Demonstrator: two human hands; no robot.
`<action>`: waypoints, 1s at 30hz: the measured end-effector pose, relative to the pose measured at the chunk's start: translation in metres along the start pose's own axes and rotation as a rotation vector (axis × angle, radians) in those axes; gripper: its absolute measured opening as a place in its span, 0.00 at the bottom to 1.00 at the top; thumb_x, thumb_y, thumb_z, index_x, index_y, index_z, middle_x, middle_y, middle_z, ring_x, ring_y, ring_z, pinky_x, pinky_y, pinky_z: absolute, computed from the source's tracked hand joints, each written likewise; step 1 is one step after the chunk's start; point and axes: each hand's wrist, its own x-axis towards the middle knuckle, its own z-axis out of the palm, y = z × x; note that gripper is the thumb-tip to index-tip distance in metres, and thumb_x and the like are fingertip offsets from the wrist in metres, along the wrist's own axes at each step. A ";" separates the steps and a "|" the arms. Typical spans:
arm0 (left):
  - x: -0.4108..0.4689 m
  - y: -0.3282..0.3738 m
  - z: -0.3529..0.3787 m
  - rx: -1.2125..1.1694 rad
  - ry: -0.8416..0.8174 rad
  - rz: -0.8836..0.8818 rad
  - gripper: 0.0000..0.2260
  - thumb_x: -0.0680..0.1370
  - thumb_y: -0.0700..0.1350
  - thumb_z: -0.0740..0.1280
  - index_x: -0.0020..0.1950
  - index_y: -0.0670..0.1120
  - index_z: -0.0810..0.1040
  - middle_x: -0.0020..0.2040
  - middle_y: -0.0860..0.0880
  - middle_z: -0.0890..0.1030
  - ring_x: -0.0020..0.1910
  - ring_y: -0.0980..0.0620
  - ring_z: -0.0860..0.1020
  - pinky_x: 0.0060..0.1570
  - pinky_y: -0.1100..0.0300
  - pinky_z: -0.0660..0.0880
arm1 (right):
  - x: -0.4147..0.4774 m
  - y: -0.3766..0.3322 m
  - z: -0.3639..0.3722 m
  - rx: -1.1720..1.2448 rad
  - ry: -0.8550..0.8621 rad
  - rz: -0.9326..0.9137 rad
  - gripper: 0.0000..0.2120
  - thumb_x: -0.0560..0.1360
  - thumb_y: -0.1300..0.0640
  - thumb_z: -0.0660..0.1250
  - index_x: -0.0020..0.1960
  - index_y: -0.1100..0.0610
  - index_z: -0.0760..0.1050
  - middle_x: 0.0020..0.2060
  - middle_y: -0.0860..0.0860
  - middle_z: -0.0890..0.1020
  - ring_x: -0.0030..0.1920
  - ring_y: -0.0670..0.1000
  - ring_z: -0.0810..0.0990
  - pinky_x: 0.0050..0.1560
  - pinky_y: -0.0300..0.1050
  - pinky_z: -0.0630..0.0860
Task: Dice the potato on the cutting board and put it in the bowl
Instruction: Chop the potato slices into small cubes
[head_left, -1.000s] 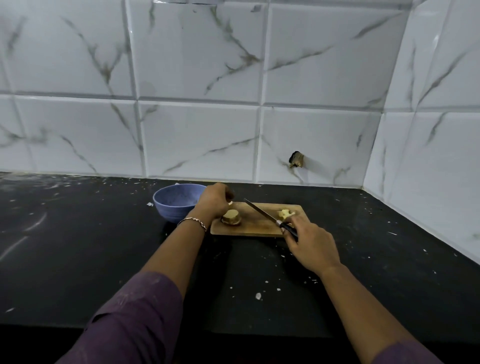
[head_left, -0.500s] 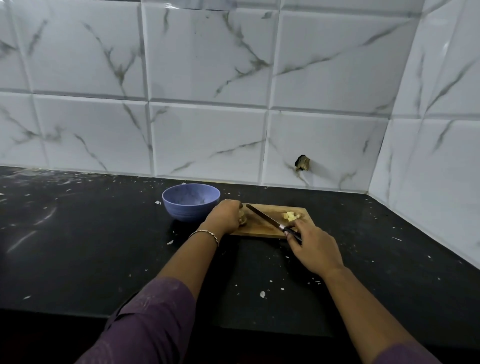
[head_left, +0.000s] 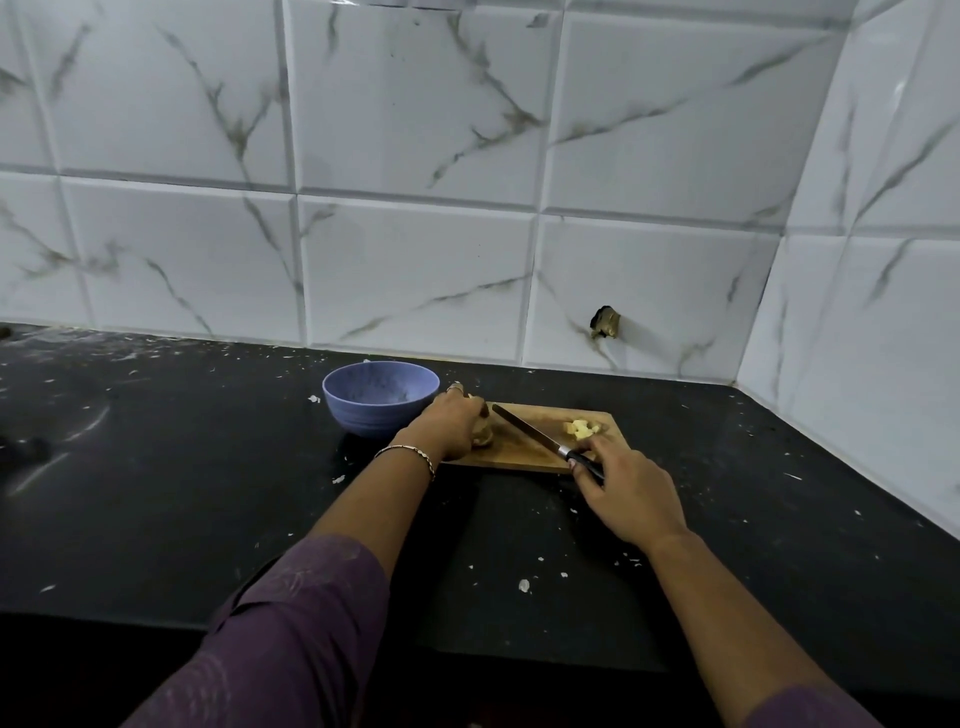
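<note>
On my feed: left hand (head_left: 451, 425) is curled over the potato (head_left: 483, 436) at the left end of the cutting board (head_left: 519, 453), fingers wrapped round it, so most of it is hidden. Right hand (head_left: 626, 491) grips the knife (head_left: 530, 432) by its black handle, with the blade angled up-left across the board and the tip near the potato. Can't tell if the edge touches wood. Small pile of diced pieces (head_left: 582, 429) at the board's far right corner. Blue bowl (head_left: 382, 397) sits just left of the board on the black counter (head_left: 208, 493).

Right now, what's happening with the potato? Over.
Left hand grips potato on board. Right hand holds knife. Diced bits on board, none seen in bowl.
</note>
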 end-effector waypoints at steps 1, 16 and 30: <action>0.000 0.000 -0.001 0.000 0.009 0.010 0.20 0.80 0.42 0.65 0.72 0.46 0.68 0.71 0.39 0.65 0.69 0.40 0.67 0.69 0.51 0.66 | 0.000 0.000 0.000 0.006 0.000 0.002 0.09 0.80 0.46 0.62 0.58 0.47 0.74 0.45 0.45 0.78 0.39 0.46 0.77 0.38 0.42 0.70; -0.006 0.000 -0.007 -0.046 0.055 0.061 0.19 0.79 0.42 0.66 0.69 0.42 0.68 0.68 0.40 0.71 0.65 0.42 0.72 0.66 0.52 0.70 | 0.000 -0.002 -0.002 -0.001 0.000 0.008 0.08 0.80 0.45 0.62 0.56 0.48 0.73 0.44 0.46 0.79 0.38 0.47 0.77 0.38 0.43 0.71; -0.006 0.007 -0.002 -0.274 0.097 -0.042 0.18 0.80 0.51 0.67 0.62 0.39 0.72 0.60 0.39 0.76 0.55 0.45 0.74 0.51 0.58 0.68 | 0.000 -0.001 -0.002 0.027 0.029 0.023 0.08 0.82 0.45 0.60 0.56 0.48 0.72 0.40 0.43 0.77 0.36 0.44 0.76 0.38 0.43 0.70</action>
